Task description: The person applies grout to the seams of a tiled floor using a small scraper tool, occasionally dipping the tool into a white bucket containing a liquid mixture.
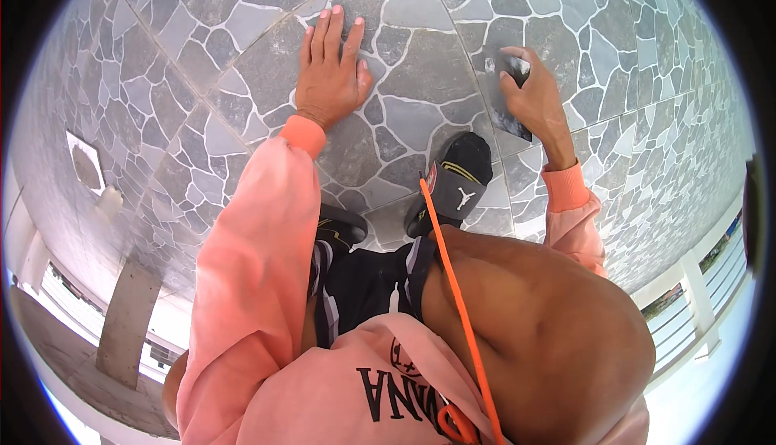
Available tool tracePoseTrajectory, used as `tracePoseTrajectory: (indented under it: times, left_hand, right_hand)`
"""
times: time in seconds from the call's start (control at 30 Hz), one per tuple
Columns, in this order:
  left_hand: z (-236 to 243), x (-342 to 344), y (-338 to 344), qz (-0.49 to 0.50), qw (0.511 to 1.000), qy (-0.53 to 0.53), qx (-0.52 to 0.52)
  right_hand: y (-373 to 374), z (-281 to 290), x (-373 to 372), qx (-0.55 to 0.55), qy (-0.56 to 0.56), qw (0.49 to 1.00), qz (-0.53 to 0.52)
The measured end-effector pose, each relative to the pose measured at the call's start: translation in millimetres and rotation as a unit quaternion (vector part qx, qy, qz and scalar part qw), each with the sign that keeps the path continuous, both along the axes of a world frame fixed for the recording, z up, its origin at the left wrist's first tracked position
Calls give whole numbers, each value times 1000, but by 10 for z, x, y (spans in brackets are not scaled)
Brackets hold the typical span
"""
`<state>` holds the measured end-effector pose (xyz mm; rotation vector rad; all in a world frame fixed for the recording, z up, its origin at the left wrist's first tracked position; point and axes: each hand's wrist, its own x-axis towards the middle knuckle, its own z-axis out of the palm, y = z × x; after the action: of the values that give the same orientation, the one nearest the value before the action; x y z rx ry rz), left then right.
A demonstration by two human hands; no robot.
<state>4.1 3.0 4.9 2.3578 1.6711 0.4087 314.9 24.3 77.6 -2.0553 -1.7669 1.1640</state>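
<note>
My left hand lies palm down on the grey stone-pattern tile floor, its fingers stretched out and the thumb apart. To the right, my right hand curls round a dark, flat, glossy piece with pale patches near its upper end. That piece rests on or just above the tiles, close to a straight tile joint. Its exact kind is not clear, since my fingers cover part of it and the area is slightly blurred.
My feet in black slide sandals are between my arms. An orange cord hangs down in front of my bare knee. Farther left are a white-edged square and a grey post. A white railing stands at the right.
</note>
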Motion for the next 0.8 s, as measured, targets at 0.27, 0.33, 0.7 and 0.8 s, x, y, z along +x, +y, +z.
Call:
tracePoseTrajectory:
  times: [0.27,0.33,0.7,0.8]
  left_hand:
    - [76,327,144,-106,992,-70,0]
    - [126,626,104,-163,980,-114,-14]
    - [97,-37,906,128,985,86,75]
    - [220,70,880,52,994,-1,98]
  right_hand:
    - [-439,36,-43,97,-80,988,-86]
    - [-541,75,-40,43,-76,992,-95]
    - [-580,88,7,52,-37,994,-88]
    - [-377,82,28,41,-70,993,-83]
